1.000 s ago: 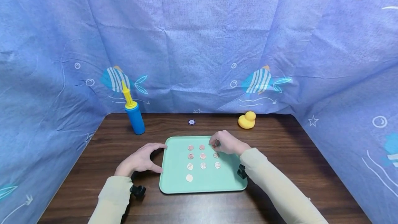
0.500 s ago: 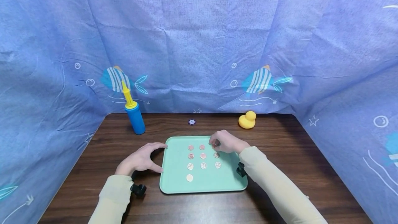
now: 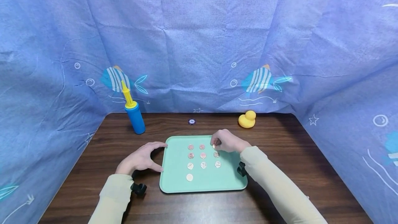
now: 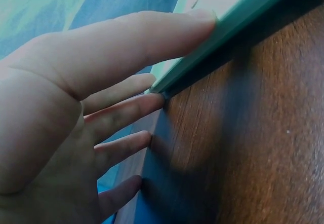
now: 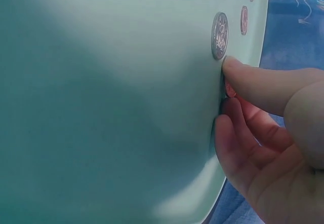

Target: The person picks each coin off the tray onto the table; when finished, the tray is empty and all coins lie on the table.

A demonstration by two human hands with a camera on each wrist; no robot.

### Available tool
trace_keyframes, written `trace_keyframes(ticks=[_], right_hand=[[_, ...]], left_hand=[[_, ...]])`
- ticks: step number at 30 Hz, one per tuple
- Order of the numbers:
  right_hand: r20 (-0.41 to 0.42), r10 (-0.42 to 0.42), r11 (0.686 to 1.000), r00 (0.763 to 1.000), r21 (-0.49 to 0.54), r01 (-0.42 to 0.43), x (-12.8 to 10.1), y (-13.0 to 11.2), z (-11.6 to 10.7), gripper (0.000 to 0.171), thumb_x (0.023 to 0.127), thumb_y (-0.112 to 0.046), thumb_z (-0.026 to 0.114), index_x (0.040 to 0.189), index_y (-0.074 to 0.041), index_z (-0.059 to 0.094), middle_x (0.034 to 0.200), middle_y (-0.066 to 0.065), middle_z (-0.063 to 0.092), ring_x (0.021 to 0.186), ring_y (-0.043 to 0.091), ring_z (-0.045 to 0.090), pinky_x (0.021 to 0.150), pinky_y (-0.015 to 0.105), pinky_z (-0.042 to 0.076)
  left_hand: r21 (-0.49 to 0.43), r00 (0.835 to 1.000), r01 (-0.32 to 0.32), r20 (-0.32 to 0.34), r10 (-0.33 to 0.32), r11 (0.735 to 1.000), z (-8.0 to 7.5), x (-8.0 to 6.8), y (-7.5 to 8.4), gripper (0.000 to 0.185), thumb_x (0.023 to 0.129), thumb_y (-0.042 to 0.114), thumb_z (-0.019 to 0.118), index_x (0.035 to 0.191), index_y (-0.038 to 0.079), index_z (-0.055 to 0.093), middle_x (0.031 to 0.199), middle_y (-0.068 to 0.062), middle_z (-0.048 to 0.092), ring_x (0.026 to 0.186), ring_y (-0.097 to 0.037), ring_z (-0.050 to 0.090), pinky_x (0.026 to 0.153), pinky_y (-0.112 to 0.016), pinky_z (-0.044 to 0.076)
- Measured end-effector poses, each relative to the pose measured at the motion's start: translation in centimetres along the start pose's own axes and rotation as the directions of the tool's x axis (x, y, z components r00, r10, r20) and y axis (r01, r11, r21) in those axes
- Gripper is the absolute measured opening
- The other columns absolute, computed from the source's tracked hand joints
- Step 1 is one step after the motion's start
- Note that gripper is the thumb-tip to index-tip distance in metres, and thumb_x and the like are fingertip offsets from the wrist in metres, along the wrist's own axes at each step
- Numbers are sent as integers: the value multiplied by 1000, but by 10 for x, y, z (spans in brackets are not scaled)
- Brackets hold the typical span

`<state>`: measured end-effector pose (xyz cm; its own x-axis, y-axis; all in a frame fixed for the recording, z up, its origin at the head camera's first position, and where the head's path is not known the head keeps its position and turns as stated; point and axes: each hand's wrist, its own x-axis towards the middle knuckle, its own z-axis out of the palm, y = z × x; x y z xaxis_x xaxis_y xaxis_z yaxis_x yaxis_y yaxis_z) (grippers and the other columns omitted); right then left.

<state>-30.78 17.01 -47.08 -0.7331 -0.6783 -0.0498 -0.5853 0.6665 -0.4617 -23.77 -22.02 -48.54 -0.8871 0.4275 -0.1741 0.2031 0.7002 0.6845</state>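
A mint green tray (image 3: 230, 182) lies on the wooden table, with several coins (image 3: 190, 166) set out flat in rows. At the tray's far right part, my right hand (image 3: 228, 141) pinches a coin (image 5: 230, 88) between thumb and fingers, low over the surface. The right wrist view shows this coin partly hidden by the thumb, just past a larger silvery coin (image 5: 219, 35). My left hand (image 3: 141, 158) is spread beside the tray's left side, thumb and forefinger extended to the rim. In the left wrist view the thumb (image 4: 172, 34) touches that rim.
A blue and yellow hand pump (image 3: 135, 118) stands at the back left of the table (image 3: 186, 208). Behind the tray lie a dark poker chip (image 3: 191, 122) and, to the right, a yellow rubber duck (image 3: 247, 120). A blue fish-print cloth (image 3: 199, 61) hangs around the table.
My right fingers have shifted slightly to the right with the coin at their tips. The left hand and the other coins stay where they were.
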Motion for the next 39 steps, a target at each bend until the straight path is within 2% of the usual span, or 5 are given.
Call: trace_keyframes(ticks=[8,15,21,30,39], right_hand=[[2,3,1000,1000,6,-3,0,0,0,14,88,5,80,98,-6,78,91,2,74,84,11,65,77,26,56],[-15,-1,1000,1000,-5,0,-1,5,2,16,88,3,81,97,-9,77,90,-1,72,80,8,61,74,28,55],[-43,13,1000,999,21,-12,-3,8,3,14,89,1,81,95,-12,78,90,-4,73,81,8,64,75,28,56],[-61,72,988,996,143,-63,-12,13,1,6,92,-8,82,91,-13,79,85,-7,71,84,12,65,83,34,58],[-94,101,968,990,238,-77,-27,23,-1,6,92,-14,84,93,-15,78,83,-8,69,84,12,63,85,33,59]], left_hand=[[2,1000,8,0,-8,1000,0,1,-1,95,73,38,97,154,16,53,161,-17,45,149,-44,36,117,-69,32],[4,1000,16,12,-16,1000,1,4,0,94,74,38,97,154,17,53,162,-16,44,150,-43,35,117,-69,32],[3,1000,20,20,-20,1000,1,4,0,95,75,36,97,156,16,51,163,-17,42,150,-45,34,116,-69,32],[-42,999,8,39,-6,999,2,0,-1,100,74,33,98,158,16,48,164,-17,41,152,-44,34,117,-68,33],[-73,998,44,45,-40,996,3,-1,2,100,74,30,98,159,18,47,166,-16,39,153,-44,32,117,-68,33]])
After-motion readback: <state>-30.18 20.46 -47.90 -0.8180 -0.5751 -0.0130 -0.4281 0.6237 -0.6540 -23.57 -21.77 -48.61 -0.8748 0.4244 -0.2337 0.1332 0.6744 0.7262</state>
